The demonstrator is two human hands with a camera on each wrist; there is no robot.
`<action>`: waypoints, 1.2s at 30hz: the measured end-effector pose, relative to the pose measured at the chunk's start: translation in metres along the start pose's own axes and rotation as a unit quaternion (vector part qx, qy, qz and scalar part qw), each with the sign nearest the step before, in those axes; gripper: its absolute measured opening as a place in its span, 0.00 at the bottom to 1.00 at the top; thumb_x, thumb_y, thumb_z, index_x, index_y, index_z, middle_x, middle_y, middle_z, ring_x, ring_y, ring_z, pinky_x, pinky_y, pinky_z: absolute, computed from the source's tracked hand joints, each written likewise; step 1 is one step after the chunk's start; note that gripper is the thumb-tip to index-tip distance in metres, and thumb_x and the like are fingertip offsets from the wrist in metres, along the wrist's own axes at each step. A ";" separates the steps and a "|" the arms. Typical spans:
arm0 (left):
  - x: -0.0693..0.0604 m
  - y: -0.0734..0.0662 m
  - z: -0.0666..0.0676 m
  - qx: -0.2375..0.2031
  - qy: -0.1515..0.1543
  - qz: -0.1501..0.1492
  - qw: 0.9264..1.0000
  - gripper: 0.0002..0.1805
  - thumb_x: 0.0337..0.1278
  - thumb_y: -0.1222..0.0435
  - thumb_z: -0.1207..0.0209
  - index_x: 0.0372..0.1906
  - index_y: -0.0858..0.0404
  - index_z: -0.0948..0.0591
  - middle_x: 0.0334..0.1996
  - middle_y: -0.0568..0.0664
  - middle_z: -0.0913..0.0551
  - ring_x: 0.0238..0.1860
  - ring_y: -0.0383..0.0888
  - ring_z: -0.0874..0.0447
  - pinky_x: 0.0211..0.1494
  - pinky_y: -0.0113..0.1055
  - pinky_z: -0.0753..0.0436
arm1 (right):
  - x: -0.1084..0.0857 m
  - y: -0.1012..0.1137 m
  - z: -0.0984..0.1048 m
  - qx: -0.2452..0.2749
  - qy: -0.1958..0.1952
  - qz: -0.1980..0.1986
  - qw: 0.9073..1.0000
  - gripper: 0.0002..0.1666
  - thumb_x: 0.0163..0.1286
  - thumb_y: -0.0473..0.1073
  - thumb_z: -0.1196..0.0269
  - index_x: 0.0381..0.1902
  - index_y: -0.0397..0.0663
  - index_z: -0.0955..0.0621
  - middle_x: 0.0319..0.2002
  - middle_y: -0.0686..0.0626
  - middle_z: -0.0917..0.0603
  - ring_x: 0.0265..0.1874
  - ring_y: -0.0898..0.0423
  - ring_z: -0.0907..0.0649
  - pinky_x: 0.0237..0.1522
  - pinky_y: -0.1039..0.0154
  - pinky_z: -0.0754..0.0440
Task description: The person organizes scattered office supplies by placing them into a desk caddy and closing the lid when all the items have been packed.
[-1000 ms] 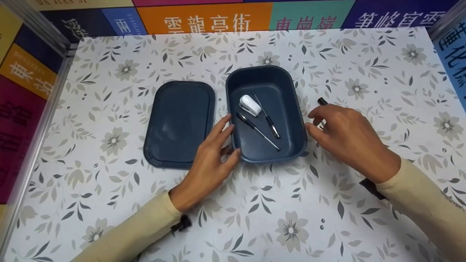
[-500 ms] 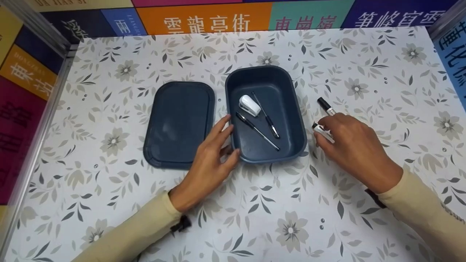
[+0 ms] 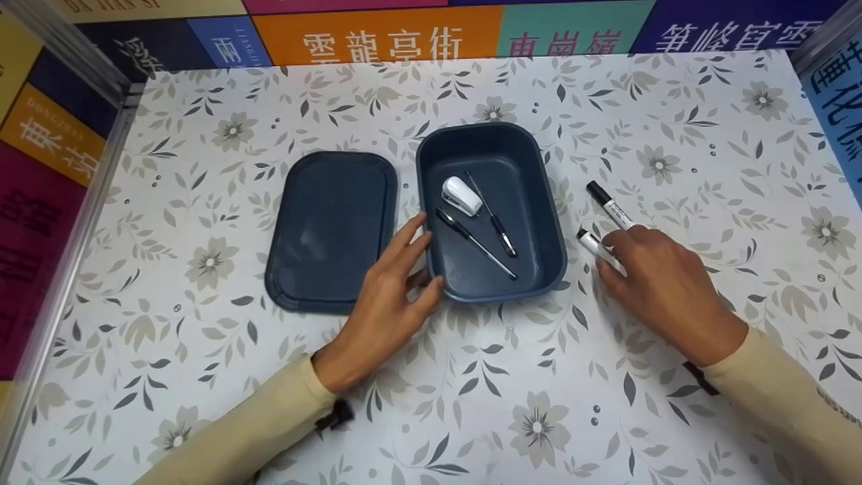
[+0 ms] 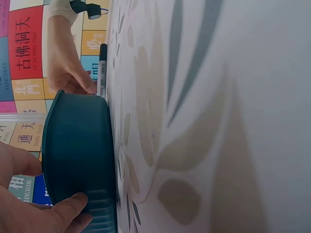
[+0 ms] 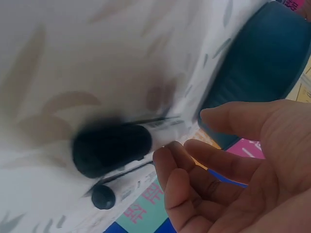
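Note:
Two white markers with black ends lie side by side right of the box in the head view: an upper one [image 3: 610, 206] and a lower one [image 3: 595, 245]. The right hand [image 3: 667, 289] is over their near ends. In the right wrist view its thumb stands apart from its bent fingers, close to a marker [image 5: 114, 148]; neither appears gripped. The dark blue box [image 3: 557, 222] holds a white stapler [image 3: 462, 195] and two thin pens, one [image 3: 493, 214] right of the other [image 3: 477, 242]. The left hand [image 3: 384, 303] rests its loosely spread fingers on the box's left side.
A dark blue lid [image 3: 333, 229] lies flat left of the box, partly behind the left hand. Floral paper [image 3: 539, 370] covers the table. Coloured panels with large characters [image 3: 384, 40] stand along the back and both sides.
The right hand has drawn away from the box, down and to the right, uncovering more of both markers. The left hand, box and lid have stayed in place.

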State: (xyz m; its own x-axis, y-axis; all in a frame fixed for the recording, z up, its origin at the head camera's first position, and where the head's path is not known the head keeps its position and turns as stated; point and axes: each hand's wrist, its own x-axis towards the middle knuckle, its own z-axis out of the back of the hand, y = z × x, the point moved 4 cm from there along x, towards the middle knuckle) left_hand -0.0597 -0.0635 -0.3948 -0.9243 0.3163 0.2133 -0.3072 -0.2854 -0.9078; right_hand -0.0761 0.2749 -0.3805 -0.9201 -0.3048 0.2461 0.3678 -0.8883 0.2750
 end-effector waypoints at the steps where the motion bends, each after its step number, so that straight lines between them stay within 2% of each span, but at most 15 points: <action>1: 0.000 0.000 0.000 0.001 0.000 0.000 1.000 0.33 0.74 0.75 0.38 0.79 0.79 0.32 0.88 0.60 0.44 0.81 0.52 0.33 0.66 0.37 0.12 | -0.001 -0.001 -0.001 -0.001 0.003 -0.003 1.000 0.09 0.68 0.32 0.30 0.45 0.35 0.12 0.31 0.40 0.16 0.30 0.37 0.17 0.23 0.37 0.20; 7: 0.000 0.001 0.000 0.003 0.000 0.006 1.000 0.33 0.74 0.74 0.38 0.79 0.78 0.31 0.88 0.58 0.43 0.82 0.49 0.34 0.67 0.35 0.14 | -0.004 -0.006 -0.003 -0.004 0.029 -0.024 0.999 0.10 0.67 0.31 0.30 0.46 0.34 0.12 0.34 0.36 0.15 0.33 0.34 0.16 0.25 0.34 0.19; 21: 0.000 0.001 0.000 -0.003 -0.001 0.001 1.000 0.33 0.74 0.75 0.38 0.79 0.79 0.31 0.88 0.60 0.44 0.82 0.52 0.33 0.66 0.36 0.13 | -0.004 -0.012 -0.001 -0.016 0.062 -0.052 0.997 0.05 0.68 0.33 0.30 0.40 0.37 0.13 0.29 0.41 0.16 0.27 0.38 0.17 0.19 0.36 0.23; 28: 0.000 0.001 0.000 0.002 -0.004 -0.001 1.000 0.32 0.73 0.76 0.38 0.78 0.80 0.30 0.87 0.61 0.42 0.81 0.51 0.32 0.65 0.36 0.12 | 0.002 -0.010 0.005 -0.013 0.057 -0.049 0.997 0.06 0.69 0.36 0.31 0.41 0.37 0.11 0.28 0.42 0.16 0.25 0.40 0.17 0.20 0.35 0.22; 32: 0.000 0.002 0.000 0.004 -0.004 -0.001 1.000 0.33 0.73 0.76 0.38 0.78 0.80 0.30 0.87 0.61 0.42 0.81 0.52 0.32 0.65 0.35 0.12 | 0.008 -0.005 0.010 -0.017 0.052 -0.044 0.998 0.06 0.70 0.37 0.33 0.39 0.39 0.12 0.26 0.45 0.18 0.24 0.41 0.19 0.19 0.38 0.24; 36: 0.001 0.001 0.000 0.003 -0.003 -0.002 1.000 0.33 0.73 0.76 0.38 0.78 0.80 0.31 0.87 0.61 0.42 0.81 0.52 0.32 0.66 0.35 0.12 | 0.017 0.000 0.016 -0.014 0.054 -0.036 0.998 0.06 0.72 0.37 0.33 0.39 0.39 0.12 0.27 0.45 0.15 0.25 0.42 0.17 0.19 0.40 0.24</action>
State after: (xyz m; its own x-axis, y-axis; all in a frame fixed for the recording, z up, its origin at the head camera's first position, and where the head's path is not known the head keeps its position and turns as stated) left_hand -0.0604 -0.0637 -0.3954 -0.9243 0.3122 0.2195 -0.3125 -0.2888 -0.9049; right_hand -0.0890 0.2750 -0.3613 -0.9538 -0.2730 0.1254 0.2973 -0.9180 0.2624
